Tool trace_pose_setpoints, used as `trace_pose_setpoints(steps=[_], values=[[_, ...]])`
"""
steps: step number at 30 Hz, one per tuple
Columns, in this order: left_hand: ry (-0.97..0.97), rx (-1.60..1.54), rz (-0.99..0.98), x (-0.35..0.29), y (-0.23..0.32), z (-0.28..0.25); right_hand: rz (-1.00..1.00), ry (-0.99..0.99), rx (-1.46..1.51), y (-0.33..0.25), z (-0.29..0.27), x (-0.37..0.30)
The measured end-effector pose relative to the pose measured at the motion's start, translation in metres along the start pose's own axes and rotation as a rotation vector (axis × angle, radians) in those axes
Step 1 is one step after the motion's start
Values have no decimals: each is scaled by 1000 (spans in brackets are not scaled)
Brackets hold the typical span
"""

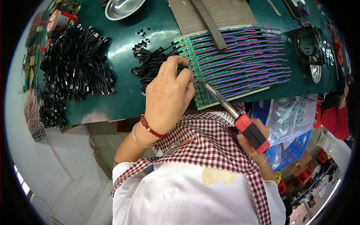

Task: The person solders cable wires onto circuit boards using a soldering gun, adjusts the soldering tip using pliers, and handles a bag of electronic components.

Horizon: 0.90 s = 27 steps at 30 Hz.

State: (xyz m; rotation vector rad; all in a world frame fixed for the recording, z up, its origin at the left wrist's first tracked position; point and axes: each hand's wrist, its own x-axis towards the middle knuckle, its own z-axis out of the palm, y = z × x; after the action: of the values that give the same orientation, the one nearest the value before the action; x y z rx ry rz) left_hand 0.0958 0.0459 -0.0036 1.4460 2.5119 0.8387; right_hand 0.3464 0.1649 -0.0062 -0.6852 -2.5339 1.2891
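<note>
My right hand [255, 138] is closed around the red and black handle of a soldering iron [240, 120]. The iron slants up to the left, and its tip is at the green circuit board panel [202, 100] beside my left fingers. My left hand [168, 90] is bent in a pinch over the panel's left edge; what sits between its fingertips is hidden. Rows of thin striped wires [243, 56] run rightward from the panel. Black cables [144, 67] lie behind and left of my left hand, some reaching the panel's edge.
A flat metal bar [210, 26] lies across the panel and its brown board [183, 17]. Left is a large heap of black cables [77, 62]; a metal bowl [123, 8] stands at the back. A black fan [306, 45] is at right, above a blue basket [294, 152] beside the table.
</note>
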Motion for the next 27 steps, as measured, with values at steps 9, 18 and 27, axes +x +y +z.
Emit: trace_pose_setpoints(steps=[9,18,27], values=[[-24,17,3,1,1,-3,-102,60,-35,8,-5,-6],[59,-10,-9,-3,5,3,-43,57,11,6,3,-8],[80,-2,-11,-4,5,6,-13,11,-8,8,5,-11]])
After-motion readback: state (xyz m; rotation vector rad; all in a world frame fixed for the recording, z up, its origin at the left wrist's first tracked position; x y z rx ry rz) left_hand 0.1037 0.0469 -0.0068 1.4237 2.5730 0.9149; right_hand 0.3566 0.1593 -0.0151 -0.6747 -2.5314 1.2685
